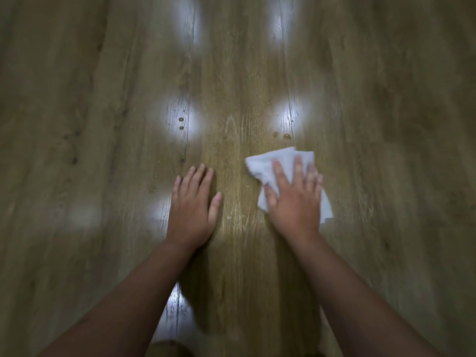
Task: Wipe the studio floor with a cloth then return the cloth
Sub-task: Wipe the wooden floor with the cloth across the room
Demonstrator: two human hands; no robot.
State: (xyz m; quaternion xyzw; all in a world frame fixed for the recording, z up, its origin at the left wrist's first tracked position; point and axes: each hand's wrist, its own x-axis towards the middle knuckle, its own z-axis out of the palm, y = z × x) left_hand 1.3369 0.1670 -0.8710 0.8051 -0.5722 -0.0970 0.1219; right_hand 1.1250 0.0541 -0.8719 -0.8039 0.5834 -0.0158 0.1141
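A white cloth [262, 164] lies crumpled on the wooden plank floor [103, 124], right of centre. My right hand [295, 197] presses flat on top of it with straight, spread fingers; the cloth sticks out beyond the fingertips and on both sides of the palm. My left hand [194, 202] rests flat on the bare floor to the left of the cloth, fingers straight, holding nothing. Small water droplets [280, 136] sit on the floor just beyond the cloth, and a second pair of droplets [181, 123] lies further left.
Bright ceiling-light reflections [180, 119] shine on the planks in two rows ahead of my hands. A rounded dark shape [170, 349] shows at the bottom edge between my forearms. Plank floor stretches away on all sides.
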